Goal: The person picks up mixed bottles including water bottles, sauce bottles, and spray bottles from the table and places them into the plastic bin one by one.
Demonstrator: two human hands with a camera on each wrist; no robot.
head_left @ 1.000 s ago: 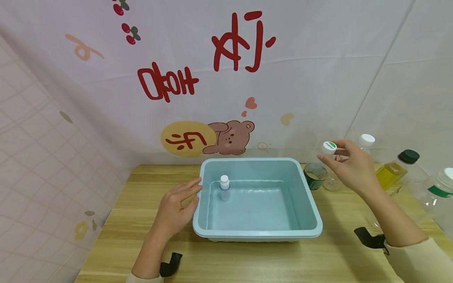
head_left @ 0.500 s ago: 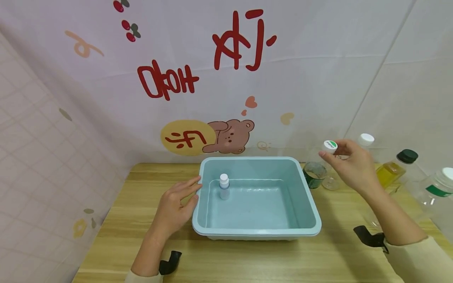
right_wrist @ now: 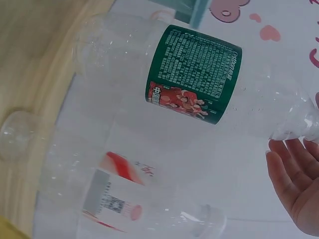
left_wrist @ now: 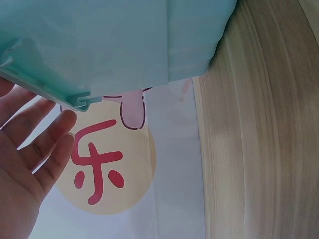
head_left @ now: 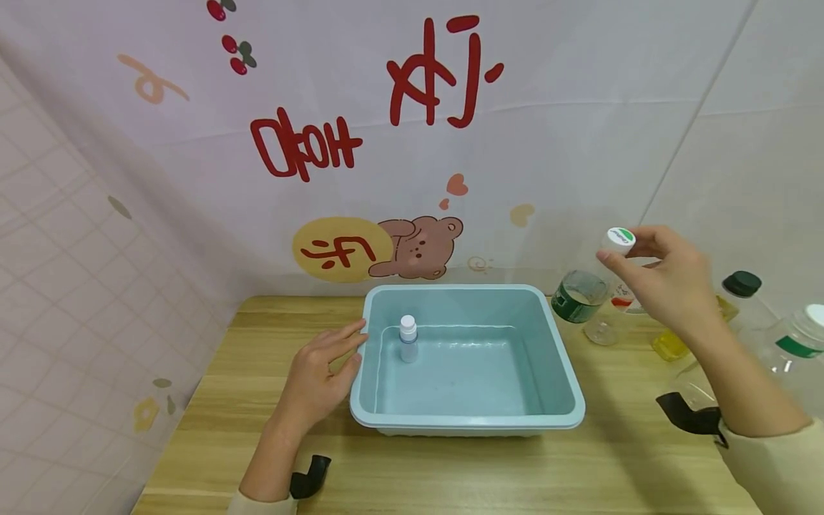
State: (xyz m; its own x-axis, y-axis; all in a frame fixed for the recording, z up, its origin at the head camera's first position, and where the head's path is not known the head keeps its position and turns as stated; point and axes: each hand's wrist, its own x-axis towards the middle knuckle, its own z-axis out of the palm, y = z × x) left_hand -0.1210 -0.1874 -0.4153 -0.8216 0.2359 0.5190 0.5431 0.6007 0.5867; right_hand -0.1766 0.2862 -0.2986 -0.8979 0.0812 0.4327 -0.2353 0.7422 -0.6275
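My right hand pinches a clear plastic bottle by its neck, just under the white cap. The bottle has a green wraparound label and leans with its base toward the basin's far right corner. A pale blue plastic basin stands in the middle of the table; inside, near its left wall, a small white-capped bottle stands upright. My left hand rests its fingertips on the basin's left rim, fingers spread and relaxed, as the left wrist view also shows.
Right of the basin stand a clear bottle with a red and white label, a dark-capped bottle of yellow liquid and a large white-capped clear bottle. A printed cloth hangs behind the wooden table.
My right hand has moved up and to the right, lifting the green-labelled bottle. The red-labelled bottle behind it shows more now. My left hand stays at the basin rim.
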